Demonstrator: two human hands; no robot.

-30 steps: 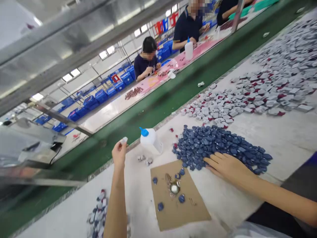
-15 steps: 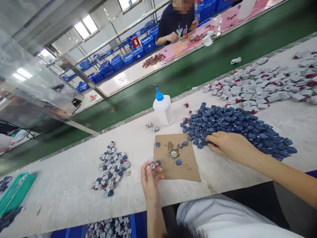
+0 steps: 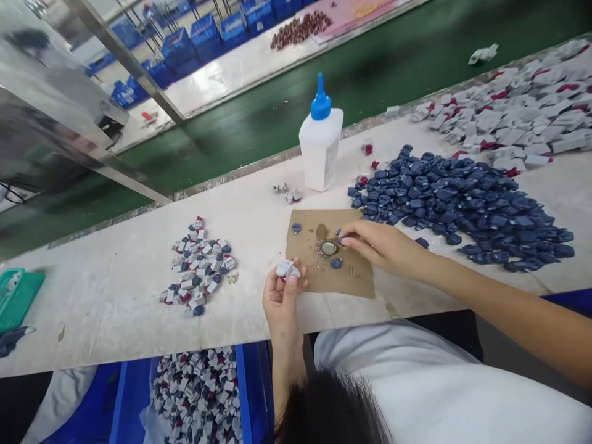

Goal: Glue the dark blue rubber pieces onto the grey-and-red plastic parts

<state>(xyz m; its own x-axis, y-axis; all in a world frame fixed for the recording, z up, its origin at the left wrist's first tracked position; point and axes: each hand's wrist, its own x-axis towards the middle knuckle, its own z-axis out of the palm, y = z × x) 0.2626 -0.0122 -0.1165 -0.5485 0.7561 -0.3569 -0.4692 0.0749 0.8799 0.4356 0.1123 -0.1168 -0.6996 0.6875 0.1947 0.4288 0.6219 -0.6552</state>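
My left hand is closed on a small grey-white plastic piece with a bit of red on it, near the left edge of a brown cardboard sheet. Over the sheet, my right hand pinches a small dark blue piece beside a round metal cap. Liquid in the cap, if any, is too small to tell. Loose blue pieces lie on the cardboard near a dark wet-looking stain.
A white bottle with a blue nozzle stands behind the cardboard. A blue pile and a grey-and-red pile lie to the right. Joined-looking pieces lie left; more fill a blue bin below the table edge.
My right hand has moved left from the blue pile to the metal cap, carrying a blue piece. My left hand has turned its grey-white piece upward. The view has tilted down.
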